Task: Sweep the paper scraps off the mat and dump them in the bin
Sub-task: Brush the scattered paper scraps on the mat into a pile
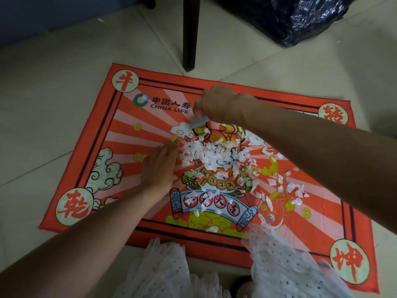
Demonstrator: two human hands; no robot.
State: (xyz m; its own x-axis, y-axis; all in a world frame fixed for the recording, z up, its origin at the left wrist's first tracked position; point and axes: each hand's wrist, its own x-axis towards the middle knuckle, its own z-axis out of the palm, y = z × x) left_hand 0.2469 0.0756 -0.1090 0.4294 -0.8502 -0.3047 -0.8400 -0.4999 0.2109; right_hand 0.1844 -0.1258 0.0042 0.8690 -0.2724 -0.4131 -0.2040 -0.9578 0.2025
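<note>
A red printed mat [90,160] lies on the tiled floor. White paper scraps [212,155] are heaped near its middle, with more loose scraps [287,190] scattered to the right and along the front. My left hand [160,166] lies flat on the mat, fingers together, its edge touching the left side of the heap. My right hand [214,104] is at the far side of the heap, fingers closed on a small pale blurred object [198,121] that I cannot identify. A black plastic bag [300,18] sits at the top right.
A dark chair leg [190,33] stands just beyond the mat's far edge. A dark blue wall or furniture base [53,16] runs along the top left. White dotted fabric of my clothing [285,267] overlaps the mat's near edge.
</note>
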